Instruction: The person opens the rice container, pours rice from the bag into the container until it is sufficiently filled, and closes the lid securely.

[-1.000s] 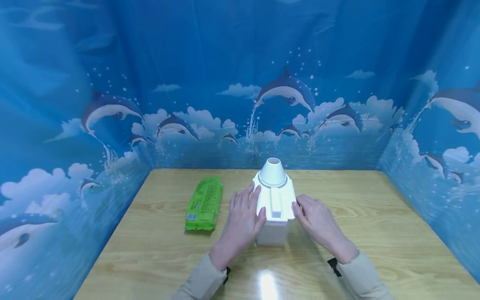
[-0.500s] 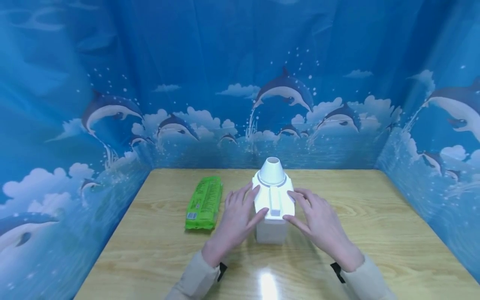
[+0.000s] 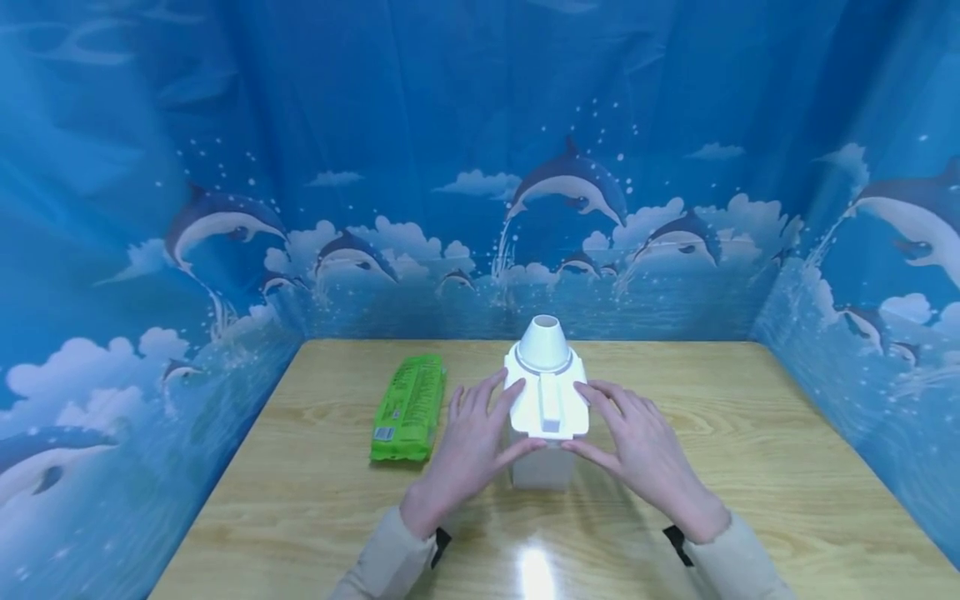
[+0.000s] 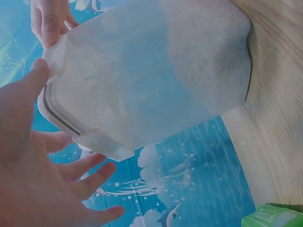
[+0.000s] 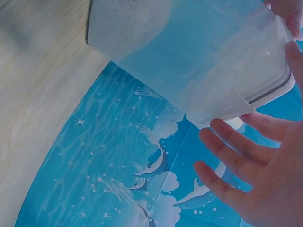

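Note:
A translucent storage box [image 3: 542, 468] stands upright on the table, with pale grainy contents [image 4: 208, 52] in its lower part. Its white lid [image 3: 529, 410] carries a cone-shaped spout [image 3: 543, 346] and a raised bar-like handle. My left hand [image 3: 467, 443] touches the lid's near edge with the thumb and its left side with the index finger. On the opposite side, my right hand [image 3: 647, 450] does likewise, thumb at the near edge and index finger by the side latch [image 5: 222, 111]. The other fingers of both hands are spread. A matching latch [image 4: 105, 144] shows in the left wrist view.
A green packet [image 3: 408, 408] with printing lies on the wooden table [image 3: 315, 517], left of the box. A blue curtain [image 3: 420, 167] printed with dolphins and clouds hangs behind the table and along both sides.
Both thumbs have moved to the lid's near edge. My right hand has shifted from the lid's side to its near right corner. The box and packet have stayed put.

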Demonstrator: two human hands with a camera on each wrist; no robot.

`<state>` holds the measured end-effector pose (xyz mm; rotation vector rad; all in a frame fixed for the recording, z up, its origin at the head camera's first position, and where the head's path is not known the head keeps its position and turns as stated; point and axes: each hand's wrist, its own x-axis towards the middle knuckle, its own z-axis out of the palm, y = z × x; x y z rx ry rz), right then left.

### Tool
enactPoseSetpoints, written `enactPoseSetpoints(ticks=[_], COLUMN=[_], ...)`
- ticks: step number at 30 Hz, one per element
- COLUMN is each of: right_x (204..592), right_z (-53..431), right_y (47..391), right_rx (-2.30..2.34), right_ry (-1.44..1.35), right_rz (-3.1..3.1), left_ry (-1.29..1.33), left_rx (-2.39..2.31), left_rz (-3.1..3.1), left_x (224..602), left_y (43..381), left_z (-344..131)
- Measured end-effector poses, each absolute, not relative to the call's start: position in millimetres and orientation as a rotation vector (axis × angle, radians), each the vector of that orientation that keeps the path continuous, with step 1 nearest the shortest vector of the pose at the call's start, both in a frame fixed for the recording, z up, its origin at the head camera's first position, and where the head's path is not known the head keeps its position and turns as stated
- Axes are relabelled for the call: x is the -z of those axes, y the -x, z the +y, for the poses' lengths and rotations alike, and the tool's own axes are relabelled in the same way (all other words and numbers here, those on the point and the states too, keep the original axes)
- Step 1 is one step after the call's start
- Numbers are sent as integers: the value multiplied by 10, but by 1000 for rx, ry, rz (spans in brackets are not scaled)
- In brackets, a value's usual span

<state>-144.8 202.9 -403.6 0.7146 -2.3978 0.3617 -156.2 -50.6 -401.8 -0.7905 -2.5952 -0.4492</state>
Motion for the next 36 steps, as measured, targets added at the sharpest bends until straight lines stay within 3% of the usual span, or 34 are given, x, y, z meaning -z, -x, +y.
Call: enactPoseSetpoints(ticks=[27,36], right_x=[4030,4024], right_z=[1912,1865], right_y=[2233,2244], right_rx=[-423,-487], right_ry=[-558,-493], right_rz=[-2597,-2634], left_ry=[637,613], left_rx=[528,553], left_rz=[-2785,-2807], left_x=[3985,3980], left_y=[2344,2422], left_z=[-436,-417])
